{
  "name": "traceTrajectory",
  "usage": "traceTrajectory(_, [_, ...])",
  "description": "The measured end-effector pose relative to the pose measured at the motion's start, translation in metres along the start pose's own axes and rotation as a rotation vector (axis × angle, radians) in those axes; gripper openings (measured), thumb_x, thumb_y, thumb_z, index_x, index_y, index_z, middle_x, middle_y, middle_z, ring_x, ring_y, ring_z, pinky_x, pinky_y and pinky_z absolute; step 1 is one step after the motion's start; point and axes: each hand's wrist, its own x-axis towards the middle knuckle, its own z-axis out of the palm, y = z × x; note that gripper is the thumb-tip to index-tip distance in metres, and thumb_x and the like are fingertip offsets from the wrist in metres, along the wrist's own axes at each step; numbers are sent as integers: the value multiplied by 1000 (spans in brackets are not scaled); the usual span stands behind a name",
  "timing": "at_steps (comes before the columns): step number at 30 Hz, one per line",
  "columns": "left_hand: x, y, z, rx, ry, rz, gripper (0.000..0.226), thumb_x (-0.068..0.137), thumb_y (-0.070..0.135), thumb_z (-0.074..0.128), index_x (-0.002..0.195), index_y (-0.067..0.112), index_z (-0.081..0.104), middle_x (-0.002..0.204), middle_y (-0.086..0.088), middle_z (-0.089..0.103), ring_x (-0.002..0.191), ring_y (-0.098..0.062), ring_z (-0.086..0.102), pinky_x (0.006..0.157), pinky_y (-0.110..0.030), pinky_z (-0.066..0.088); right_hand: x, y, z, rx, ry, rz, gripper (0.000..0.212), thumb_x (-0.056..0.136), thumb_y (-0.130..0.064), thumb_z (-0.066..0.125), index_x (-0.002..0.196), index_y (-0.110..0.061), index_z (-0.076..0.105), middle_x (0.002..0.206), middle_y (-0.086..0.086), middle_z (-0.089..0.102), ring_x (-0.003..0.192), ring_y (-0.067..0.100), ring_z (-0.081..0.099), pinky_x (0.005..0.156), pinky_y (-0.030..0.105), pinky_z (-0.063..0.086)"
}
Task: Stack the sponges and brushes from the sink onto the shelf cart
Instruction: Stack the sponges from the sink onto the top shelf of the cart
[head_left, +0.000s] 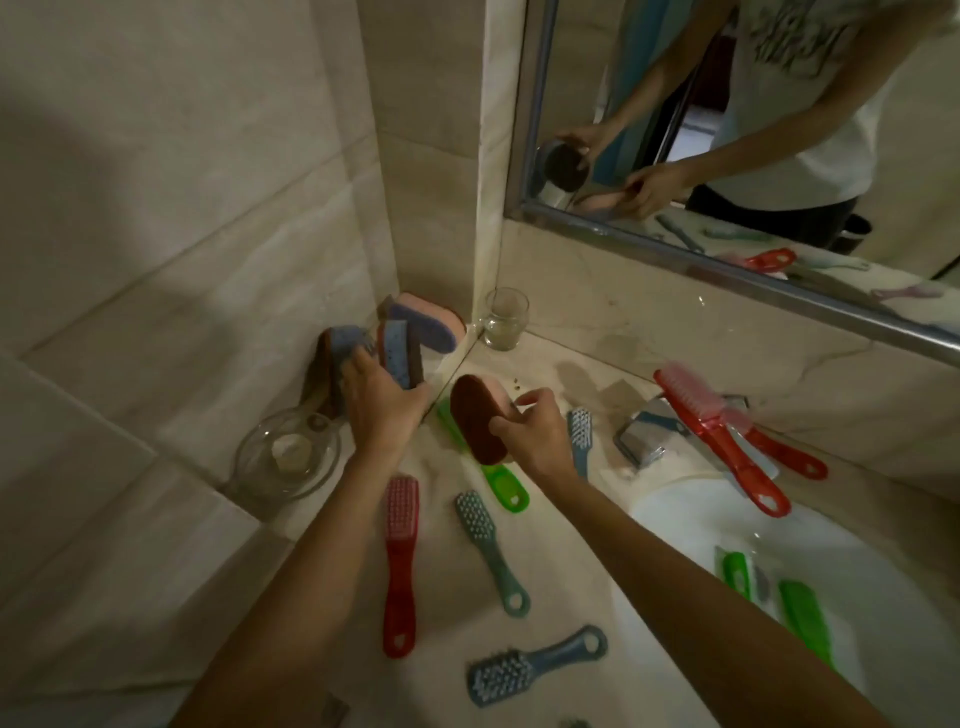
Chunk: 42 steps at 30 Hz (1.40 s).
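Note:
My right hand grips a pink sponge with a dark brown scrub face, held above the counter. My left hand holds blue sponges with brown backing standing on edge in the corner by the wall. A pink and purple sponge leans behind them. Several brushes lie on the counter: a red one, a teal one, a blue-grey one and a green one under my right hand. Two green brushes lie in the white sink.
A glass bowl sits at the left by the wall and a drinking glass stands in the back corner. A red brush rests across the chrome tap. A mirror hangs above the counter. No shelf cart is in view.

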Motion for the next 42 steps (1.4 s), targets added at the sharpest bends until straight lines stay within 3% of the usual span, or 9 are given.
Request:
traceTrajectory(5, [-34,39,4,-565,-103,-133,52,79,13,64,126,-2,49,121,-14,59,110,-26,59,85,-28,48,-26,-20,-48,67,159,-193,31,81,-19,65,104,-19,43,105,7,56,88,19,60,67,29,55])
traceTrajectory(12, [-84,126,27,-1140,-493,-205,91,50,40,71,131,9,44,123,-11,61,109,-26,62,91,-41,52,-70,-32,-145,-98,442,-447,32,74,-14,68,98,-11,49,102,0,43,88,18,51,74,37,52])
traceTrajectory(15, [-115,167,34,-1070,-628,-102,92,46,43,72,127,9,46,119,-10,63,99,-21,64,69,-29,50,-90,-29,-199,-127,554,-478,30,74,-15,68,95,-15,47,103,-4,42,86,13,49,68,28,48])
traceTrajectory(19, [-168,226,45,-1060,-696,34,52,77,22,73,114,14,37,103,-1,63,87,-13,64,75,-30,52,-118,-22,-272,-128,738,-493,31,75,-17,67,92,-20,41,100,-4,43,84,12,47,62,17,41])
traceTrajectory(28, [-302,368,74,-863,-913,227,103,45,63,63,136,20,41,128,-7,57,117,-25,55,100,-44,45,-191,16,-452,82,951,-507,22,76,-17,65,85,-17,45,83,-3,47,74,12,47,65,25,41])
traceTrajectory(32, [-363,429,93,-784,-1073,316,60,75,46,65,126,17,53,120,-8,62,109,-23,59,76,-31,49,-219,38,-535,292,926,-466,15,81,-18,63,83,-16,48,85,1,54,82,17,54,70,31,47])
traceTrajectory(35, [-403,469,99,-721,-1099,348,36,82,40,64,110,19,56,105,-4,63,99,-19,58,89,-34,48,-229,58,-593,376,962,-421,18,82,-20,63,76,-20,46,81,0,55,85,21,59,77,38,52])
traceTrajectory(38, [-432,505,107,-694,-1147,339,33,82,42,64,104,20,55,100,-3,60,95,-18,55,94,-36,46,-231,80,-647,491,978,-337,16,83,-26,61,80,-20,47,88,5,57,90,27,61,82,44,52])
traceTrajectory(42, [-456,536,120,-715,-1197,306,25,84,41,60,92,18,55,99,-7,59,87,-18,56,76,-32,49,-222,107,-696,548,900,-213,14,87,-22,57,89,-9,51,81,8,59,87,23,61,79,36,50])
